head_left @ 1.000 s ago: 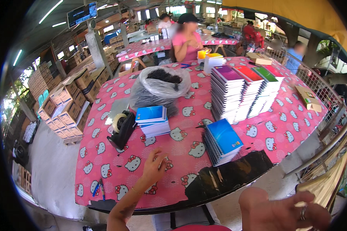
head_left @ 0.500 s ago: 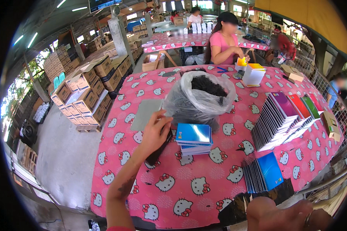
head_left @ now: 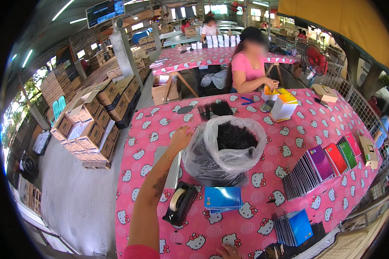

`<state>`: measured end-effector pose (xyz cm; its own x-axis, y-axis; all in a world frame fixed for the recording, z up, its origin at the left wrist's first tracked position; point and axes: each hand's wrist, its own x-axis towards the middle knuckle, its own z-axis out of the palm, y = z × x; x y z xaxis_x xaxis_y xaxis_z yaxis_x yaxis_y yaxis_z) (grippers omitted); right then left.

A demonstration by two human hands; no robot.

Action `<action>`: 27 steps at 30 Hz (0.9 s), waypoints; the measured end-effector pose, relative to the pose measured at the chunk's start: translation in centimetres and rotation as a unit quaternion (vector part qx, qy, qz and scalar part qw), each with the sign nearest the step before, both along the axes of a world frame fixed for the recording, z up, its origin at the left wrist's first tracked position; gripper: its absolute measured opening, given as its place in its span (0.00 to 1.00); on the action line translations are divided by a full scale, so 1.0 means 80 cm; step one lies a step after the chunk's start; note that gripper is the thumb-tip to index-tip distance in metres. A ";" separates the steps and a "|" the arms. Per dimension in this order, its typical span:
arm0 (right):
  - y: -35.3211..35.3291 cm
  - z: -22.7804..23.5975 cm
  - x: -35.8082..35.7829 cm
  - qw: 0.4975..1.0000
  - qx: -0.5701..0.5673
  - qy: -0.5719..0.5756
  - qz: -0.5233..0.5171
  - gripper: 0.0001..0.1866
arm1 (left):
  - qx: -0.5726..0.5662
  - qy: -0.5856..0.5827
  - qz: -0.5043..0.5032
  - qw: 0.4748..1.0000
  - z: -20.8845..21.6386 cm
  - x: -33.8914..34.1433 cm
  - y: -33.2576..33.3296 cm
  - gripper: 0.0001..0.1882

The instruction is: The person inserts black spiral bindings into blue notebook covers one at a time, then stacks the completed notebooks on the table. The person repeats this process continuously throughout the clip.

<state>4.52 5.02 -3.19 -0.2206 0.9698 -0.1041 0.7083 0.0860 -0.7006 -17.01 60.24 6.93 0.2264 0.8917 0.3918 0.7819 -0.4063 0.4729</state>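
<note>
My left hand [head_left: 181,137] reaches over the table at the left side of a clear plastic bag [head_left: 194,159] filled with black spiral binding coils [head_left: 235,140]. Its fingers look loosely bent and apart, with nothing visible in them; whether they touch the bag is unclear. Under my left forearm lies a flat grey board [head_left: 173,170], partly hidden, with a black tape dispenser [head_left: 181,205] just nearer. A small stack of blue spiral notebooks [head_left: 223,197] sits in front of the bag. At the lower edge, my right hand [head_left: 229,251] rests on the tablecloth, fingers spread, mostly cut off.
Spiral notebooks in purple [head_left: 320,162], red [head_left: 336,159] and green [head_left: 348,151] stand in rows at right, with blue ones [head_left: 299,226] nearer. Across the table a person in pink [head_left: 248,64] works beside a white-and-yellow stack [head_left: 284,107]. Cartons [head_left: 88,129] are piled on the floor at left.
My left hand has moved farther out along the bag's left side. My right hand, earlier a blur at lower right, now lies at the table's near edge. The view has tilted up.
</note>
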 end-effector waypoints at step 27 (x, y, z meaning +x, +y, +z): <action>0.202 -0.052 0.005 0.979 -0.035 -0.007 -0.202 0.29 | 0.085 0.328 -0.281 0.898 -0.169 0.183 0.298 0.32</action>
